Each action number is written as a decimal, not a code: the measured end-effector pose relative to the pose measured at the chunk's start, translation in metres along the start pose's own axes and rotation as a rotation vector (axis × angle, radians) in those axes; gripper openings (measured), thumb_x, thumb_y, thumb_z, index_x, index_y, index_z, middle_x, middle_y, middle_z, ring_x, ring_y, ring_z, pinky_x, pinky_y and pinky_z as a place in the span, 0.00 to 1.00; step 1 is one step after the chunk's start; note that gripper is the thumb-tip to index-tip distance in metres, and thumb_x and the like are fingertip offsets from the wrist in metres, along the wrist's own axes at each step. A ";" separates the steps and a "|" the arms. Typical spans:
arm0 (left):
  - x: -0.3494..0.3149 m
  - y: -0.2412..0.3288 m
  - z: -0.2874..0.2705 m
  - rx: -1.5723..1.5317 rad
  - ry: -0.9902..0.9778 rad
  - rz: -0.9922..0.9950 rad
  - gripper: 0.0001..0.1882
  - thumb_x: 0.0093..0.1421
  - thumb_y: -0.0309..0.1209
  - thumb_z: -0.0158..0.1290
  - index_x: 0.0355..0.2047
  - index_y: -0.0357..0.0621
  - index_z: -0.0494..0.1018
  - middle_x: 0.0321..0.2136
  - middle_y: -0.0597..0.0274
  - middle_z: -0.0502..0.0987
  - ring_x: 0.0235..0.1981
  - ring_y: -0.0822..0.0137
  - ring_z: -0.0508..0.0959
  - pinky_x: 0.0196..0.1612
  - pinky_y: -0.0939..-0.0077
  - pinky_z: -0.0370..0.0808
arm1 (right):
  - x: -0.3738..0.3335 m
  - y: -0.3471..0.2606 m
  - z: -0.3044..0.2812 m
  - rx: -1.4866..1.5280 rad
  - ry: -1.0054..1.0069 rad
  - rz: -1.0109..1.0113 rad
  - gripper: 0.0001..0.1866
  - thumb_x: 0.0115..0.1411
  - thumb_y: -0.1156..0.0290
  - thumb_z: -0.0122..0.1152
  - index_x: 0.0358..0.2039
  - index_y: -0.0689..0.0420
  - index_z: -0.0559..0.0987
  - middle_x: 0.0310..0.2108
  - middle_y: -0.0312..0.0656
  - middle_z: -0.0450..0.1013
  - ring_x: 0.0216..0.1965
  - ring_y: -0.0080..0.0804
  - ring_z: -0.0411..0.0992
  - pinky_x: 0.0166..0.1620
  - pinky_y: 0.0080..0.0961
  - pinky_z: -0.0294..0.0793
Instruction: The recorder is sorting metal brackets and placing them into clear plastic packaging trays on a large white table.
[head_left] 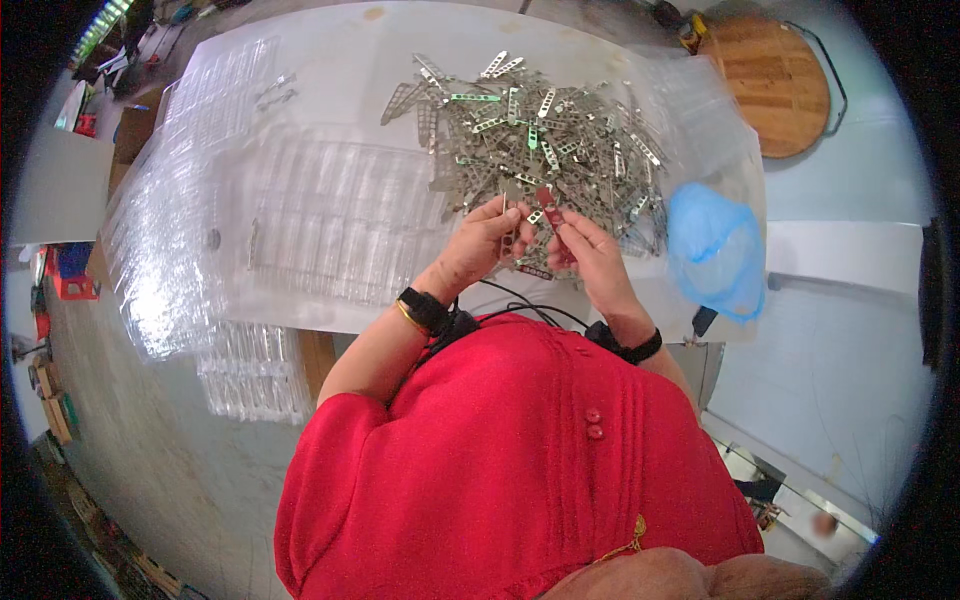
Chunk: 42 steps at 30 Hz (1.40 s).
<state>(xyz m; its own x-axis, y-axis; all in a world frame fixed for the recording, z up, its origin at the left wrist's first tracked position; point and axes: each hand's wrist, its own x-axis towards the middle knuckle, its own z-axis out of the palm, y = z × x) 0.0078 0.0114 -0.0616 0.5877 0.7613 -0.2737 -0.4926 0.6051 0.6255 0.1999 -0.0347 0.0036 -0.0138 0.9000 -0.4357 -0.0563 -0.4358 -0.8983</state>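
Note:
Both my hands are close together at the near edge of a heap of perforated metal strips. My left hand pinches a slim metal strip with holes, held roughly upright. Between the thumb and fingers of my right hand is a small flat dark red piece; its exact kind cannot be made out. Its top leans toward the strip, and I cannot tell whether the two touch. More loose strips lie just under and beyond my fingers.
The white table carries clear plastic trays with long slots, stacked and overlapping on the left. A blue translucent plastic bag sits at the right edge. Beyond stands a round wooden stool top. Black cables run near my waist.

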 end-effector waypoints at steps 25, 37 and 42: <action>-0.016 0.006 0.010 -0.007 -0.124 -0.010 0.07 0.69 0.32 0.49 0.40 0.44 0.73 0.20 0.73 0.69 0.16 0.80 0.61 0.19 0.83 0.55 | -0.035 -0.006 0.013 -0.010 -0.169 0.070 0.11 0.70 0.64 0.53 0.41 0.60 0.77 0.31 0.37 0.77 0.32 0.23 0.75 0.38 0.22 0.74; -0.009 -0.004 0.019 -0.227 -0.163 -0.095 0.16 0.71 0.43 0.42 0.38 0.42 0.69 0.19 0.66 0.67 0.17 0.73 0.64 0.21 0.77 0.60 | -0.052 -0.014 -0.010 -0.124 0.000 -0.135 0.06 0.65 0.71 0.60 0.36 0.58 0.74 0.28 0.33 0.74 0.28 0.19 0.72 0.31 0.21 0.72; -0.004 -0.014 0.025 -0.094 -0.109 0.060 0.12 0.71 0.37 0.43 0.41 0.41 0.67 0.32 0.57 0.76 0.20 0.70 0.68 0.25 0.75 0.68 | -0.046 -0.025 -0.021 -0.134 -0.023 -0.169 0.06 0.64 0.72 0.60 0.38 0.58 0.73 0.28 0.33 0.74 0.26 0.19 0.72 0.30 0.19 0.72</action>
<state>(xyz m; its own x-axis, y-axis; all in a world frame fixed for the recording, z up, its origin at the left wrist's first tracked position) 0.0285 -0.0058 -0.0508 0.6192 0.7700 -0.1539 -0.5838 0.5825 0.5655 0.2224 -0.0656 0.0452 -0.0379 0.9597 -0.2784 0.0733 -0.2751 -0.9586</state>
